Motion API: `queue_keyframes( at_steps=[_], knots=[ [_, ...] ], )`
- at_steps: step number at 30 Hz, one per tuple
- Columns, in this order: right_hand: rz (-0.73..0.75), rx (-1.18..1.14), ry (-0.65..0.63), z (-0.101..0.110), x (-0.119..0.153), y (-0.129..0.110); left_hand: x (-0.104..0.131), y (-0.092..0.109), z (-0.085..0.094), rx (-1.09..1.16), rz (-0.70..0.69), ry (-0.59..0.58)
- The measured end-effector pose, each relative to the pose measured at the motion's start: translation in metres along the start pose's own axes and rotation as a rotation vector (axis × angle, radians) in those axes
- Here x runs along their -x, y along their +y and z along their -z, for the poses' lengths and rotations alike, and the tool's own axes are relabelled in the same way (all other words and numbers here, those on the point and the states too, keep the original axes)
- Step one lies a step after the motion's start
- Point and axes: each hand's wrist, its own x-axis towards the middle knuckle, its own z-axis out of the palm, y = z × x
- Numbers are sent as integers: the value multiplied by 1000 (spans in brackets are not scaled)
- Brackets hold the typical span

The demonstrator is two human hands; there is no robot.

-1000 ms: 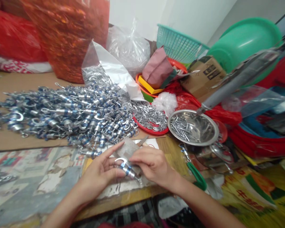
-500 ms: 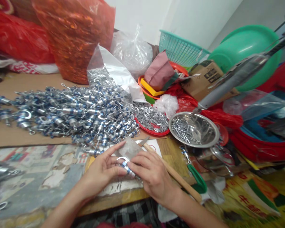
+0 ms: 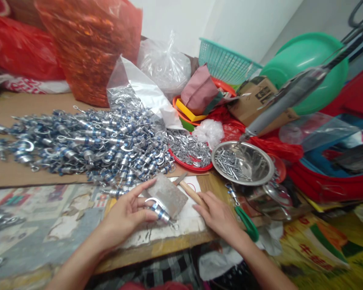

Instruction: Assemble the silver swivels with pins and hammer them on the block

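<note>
My left hand (image 3: 125, 213) holds a metal fitting (image 3: 160, 211) with blue bands between thumb and fingers. A curved silver hook shows at the fitting's upper end and a small loop at its lower right end. Behind the fitting lies a grey metal block (image 3: 171, 195) on the table. My right hand (image 3: 218, 213) is closed over the wooden handle of a hammer (image 3: 189, 191). The hammer's narrow metal head rests beside the block's upper edge, and my hand hides part of the handle.
A large heap of similar fittings (image 3: 109, 145) covers the cardboard at left. A red tray (image 3: 196, 167) of small metal pieces and a steel bowl (image 3: 266, 177) with pins stand behind. Green-handled tool (image 3: 248, 223) lies right of my right hand.
My right hand has left the fitting and moved right onto the hammer's handle. The left hand still holds the fitting, and more of the metal block is now uncovered.
</note>
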Motion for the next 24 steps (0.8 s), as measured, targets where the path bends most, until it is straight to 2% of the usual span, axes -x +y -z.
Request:
queue_keyframes(
  at_steps=[2, 4, 9, 11, 14, 15, 18, 20, 22, 24],
  knots=[
    [-18, -44, 17, 1, 0, 0, 0, 0, 0, -7, -1, 1],
    [11, -119, 116, 8, 2, -7, 0, -1, 1, -15, -2, 1],
    [380, -230, 329, 34, 22, -37, 2, 1, 0, -17, -7, 25],
    [463, -182, 299, 36, 31, -44, 3, 3, -2, -8, -8, 23],
    [441, -79, 123, 31, 42, -45, 4, 5, -4, 10, -6, 8],
    [423, -80, 108, 28, 45, -44, 4, 6, -5, 11, -4, 8],
    [402, -160, 181, 20, 52, -40, 3, 6, -5, 3, -7, 16],
    [381, -203, 175, 16, 55, -37, 3, 6, -5, -7, -13, 12],
    [319, -248, 154, 12, 53, -32, 3, 5, -4, -21, -26, 14],
    [217, -331, 199, 8, 45, -24, 3, 4, -4, -35, -39, 21]
  ],
)
